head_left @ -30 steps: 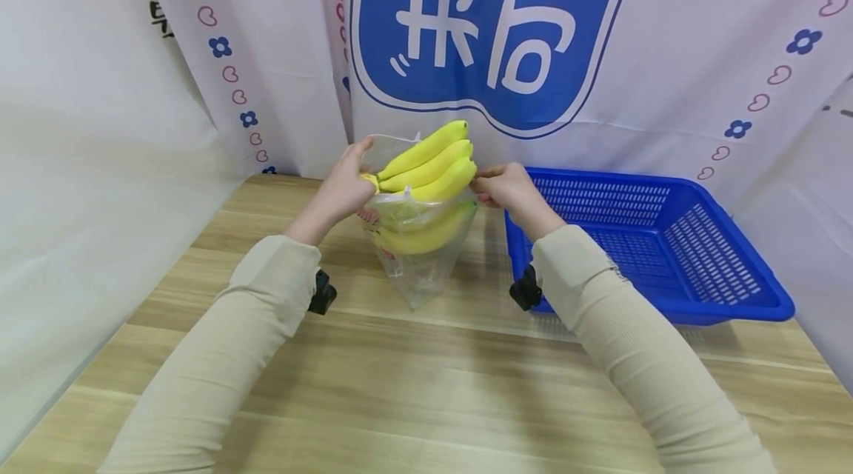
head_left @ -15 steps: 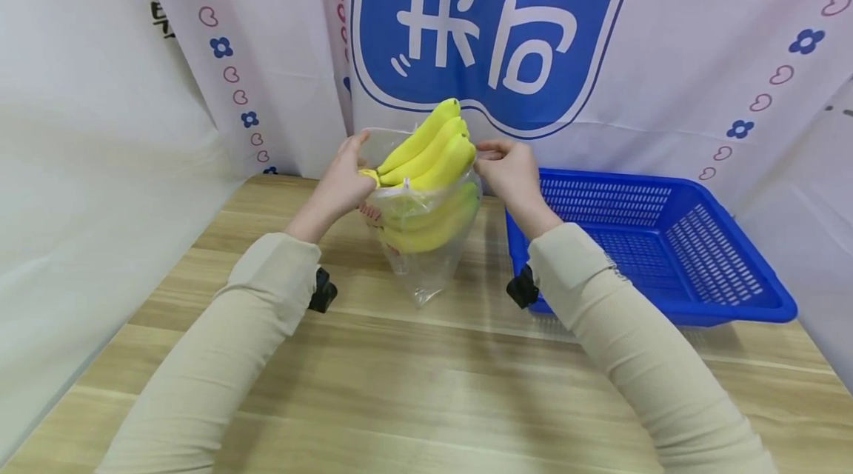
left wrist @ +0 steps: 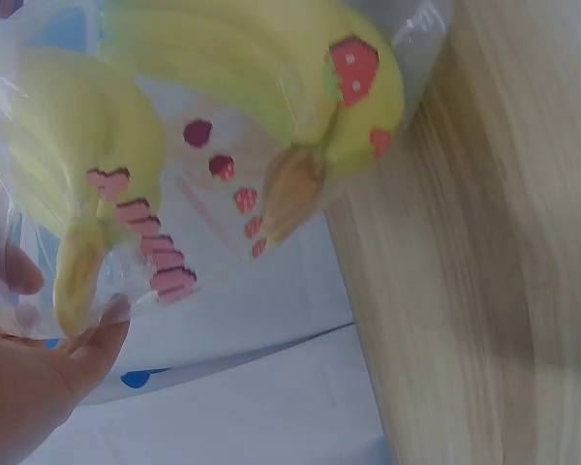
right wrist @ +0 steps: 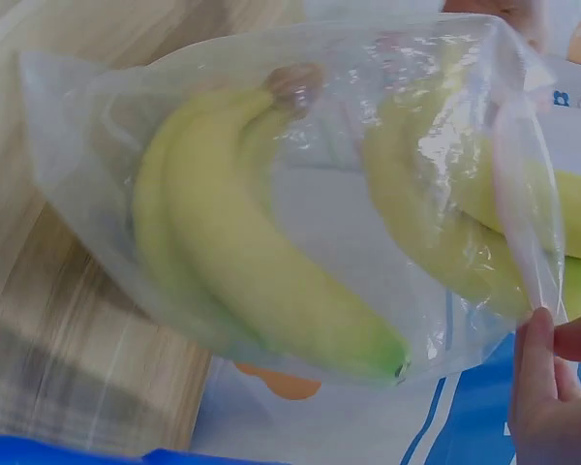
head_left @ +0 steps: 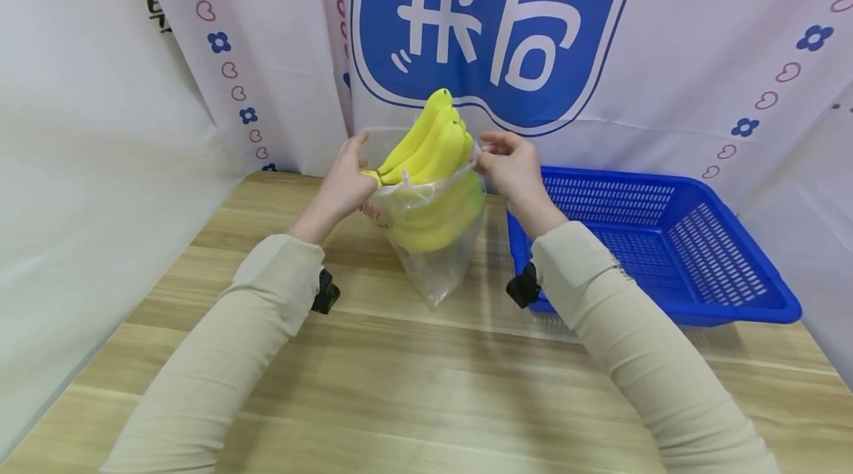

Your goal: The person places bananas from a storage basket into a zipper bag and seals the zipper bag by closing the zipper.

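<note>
A clear plastic bag [head_left: 436,278] with red strawberry prints hangs between both hands, its lower corner close over the table. Inside lies one bunch of yellow bananas [right wrist: 242,223], stem toward the left and green tips to the right. A second banana bunch [head_left: 426,148] leans in the bag's mouth, tips pointing up and out above the rim. My left hand [head_left: 341,181] grips the left side of the rim, right by the second bunch's stem [left wrist: 79,276]. At the opposite side my right hand [head_left: 518,169] pinches the rim between thumb and fingers.
To the right, a blue perforated plastic basket [head_left: 680,185] stands on the wood-grain table [head_left: 426,392], close to the right forearm. Behind the bag hangs a white curtain [head_left: 673,89] with a large blue printed badge.
The upper banana bunch has tipped more upright, its tips rising. My right hand has moved up and slightly right with the rim. The bag's bottom has shifted right; the left hand stays put.
</note>
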### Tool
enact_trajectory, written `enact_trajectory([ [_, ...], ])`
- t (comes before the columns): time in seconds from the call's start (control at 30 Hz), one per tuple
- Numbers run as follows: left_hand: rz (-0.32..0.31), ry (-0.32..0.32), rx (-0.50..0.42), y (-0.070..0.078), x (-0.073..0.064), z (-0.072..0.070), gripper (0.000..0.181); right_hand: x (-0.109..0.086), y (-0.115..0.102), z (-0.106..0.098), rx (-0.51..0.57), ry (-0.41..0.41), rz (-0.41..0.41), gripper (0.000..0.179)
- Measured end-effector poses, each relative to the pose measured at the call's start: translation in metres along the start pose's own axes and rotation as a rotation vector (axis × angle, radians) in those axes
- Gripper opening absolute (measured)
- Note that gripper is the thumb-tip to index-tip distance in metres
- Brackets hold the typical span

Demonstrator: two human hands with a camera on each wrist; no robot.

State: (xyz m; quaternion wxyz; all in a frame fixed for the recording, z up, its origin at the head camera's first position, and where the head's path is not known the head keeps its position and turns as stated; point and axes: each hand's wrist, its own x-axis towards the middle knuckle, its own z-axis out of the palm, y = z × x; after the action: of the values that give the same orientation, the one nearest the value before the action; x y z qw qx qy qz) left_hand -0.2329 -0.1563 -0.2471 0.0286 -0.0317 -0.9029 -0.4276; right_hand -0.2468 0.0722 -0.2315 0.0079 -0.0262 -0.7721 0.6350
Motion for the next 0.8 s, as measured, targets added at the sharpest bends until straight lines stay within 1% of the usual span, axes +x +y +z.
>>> enact_trajectory([
  [0.07, 0.0, -0.001, 0.01, -0.002, 0.0, 0.001, 0.09, 0.0, -0.001, -0.001, 0.021, -0.017, 0.043, 0.046],
  [0.23, 0.013, -0.001, 0.022, -0.001, 0.0, 0.003, 0.091, 0.0, -0.004, -0.005, 0.062, -0.072, 0.137, 0.042],
  [0.3, 0.014, -0.007, 0.017, -0.001, 0.0, 0.004, 0.091, 0.0, -0.004, -0.005, 0.065, -0.085, 0.147, 0.04],
  [0.37, 0.012, -0.014, 0.011, 0.0, -0.001, 0.004, 0.092, 0.0, -0.004, -0.005, 0.031, -0.088, 0.137, 0.04],
  [0.4, 0.011, -0.016, 0.01, 0.001, -0.001, 0.005, 0.092, 0.0, -0.003, -0.005, -0.001, -0.094, 0.119, 0.041],
  [0.47, 0.01, -0.019, 0.01, 0.001, -0.001, 0.005, 0.092, -0.001, -0.001, -0.005, -0.122, -0.092, 0.047, 0.041],
  [0.57, 0.014, -0.018, 0.015, 0.003, -0.002, 0.005, 0.091, -0.001, 0.001, -0.006, -0.343, -0.078, -0.11, 0.039],
  [0.63, 0.019, -0.015, 0.018, 0.004, -0.002, 0.006, 0.09, -0.002, 0.002, -0.007, -0.469, -0.049, -0.212, 0.036],
  [0.7, 0.017, -0.013, 0.012, 0.006, -0.002, 0.006, 0.091, -0.003, 0.002, -0.009, -0.531, -0.034, -0.266, 0.033],
  [0.8, 0.015, -0.011, -0.003, 0.008, -0.002, 0.007, 0.091, -0.004, 0.002, -0.011, -0.558, -0.022, -0.286, 0.031],
])
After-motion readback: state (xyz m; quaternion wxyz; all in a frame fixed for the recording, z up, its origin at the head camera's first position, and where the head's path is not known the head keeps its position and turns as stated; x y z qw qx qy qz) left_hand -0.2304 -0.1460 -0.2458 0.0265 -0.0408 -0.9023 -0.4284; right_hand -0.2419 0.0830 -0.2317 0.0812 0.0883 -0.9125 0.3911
